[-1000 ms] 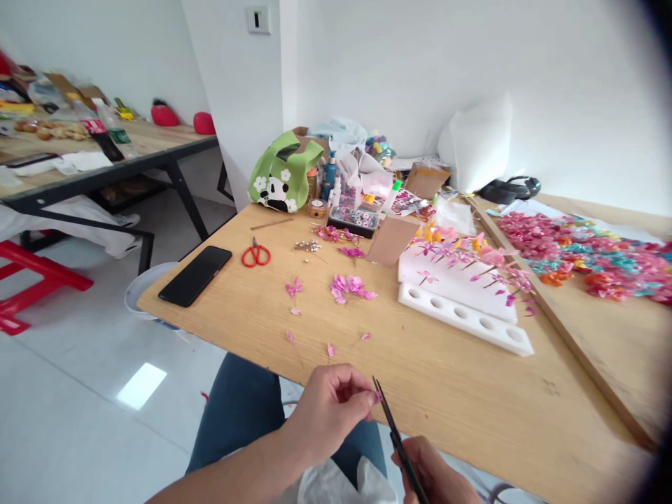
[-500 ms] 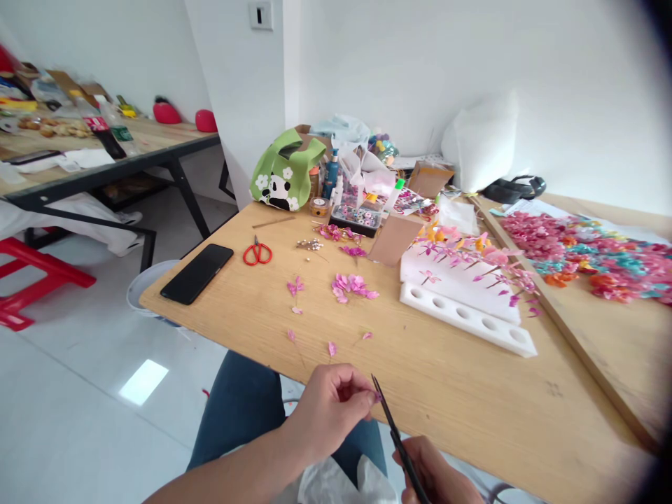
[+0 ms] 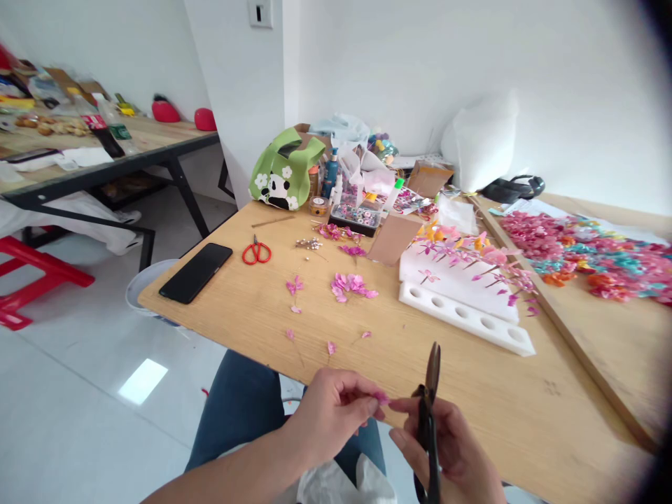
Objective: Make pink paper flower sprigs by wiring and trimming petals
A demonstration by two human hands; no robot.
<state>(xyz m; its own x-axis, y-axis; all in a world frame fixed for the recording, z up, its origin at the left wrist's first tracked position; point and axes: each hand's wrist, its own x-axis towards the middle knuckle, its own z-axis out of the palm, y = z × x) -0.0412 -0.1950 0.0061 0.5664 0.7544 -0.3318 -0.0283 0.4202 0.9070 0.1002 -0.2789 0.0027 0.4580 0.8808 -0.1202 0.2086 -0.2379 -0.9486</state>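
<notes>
Between the thumb and fingers of my left hand [image 3: 341, 406] is pinched a small pink-purple petal [image 3: 381, 397] at the table's front edge. My right hand [image 3: 451, 448] holds black scissors [image 3: 431, 413], blades pointing up and handles in the palm. Its outstretched index finger reaches the petal's right side; whether it touches cannot be told. Beyond my hands lie loose petals on thin stems, one of them a pink petal [image 3: 331, 348]. Farther back sits a pile of pink petals [image 3: 351, 287], with a small pink cluster [image 3: 295, 285] to its left.
Red-handled scissors [image 3: 256, 252] and a black phone [image 3: 196, 273] lie on the left of the table [image 3: 472, 399]. A white foam holder [image 3: 465, 318] with flower sprays stands right. Behind are a green panda bag [image 3: 286, 171] and a bead box [image 3: 357, 215]. Colourful flowers [image 3: 593, 252] cover the far right.
The black scissors have swung from beside the petal to upright, farther right. My right index finger has come out towards the petal. My left hand stays nearly in place, with more petal showing.
</notes>
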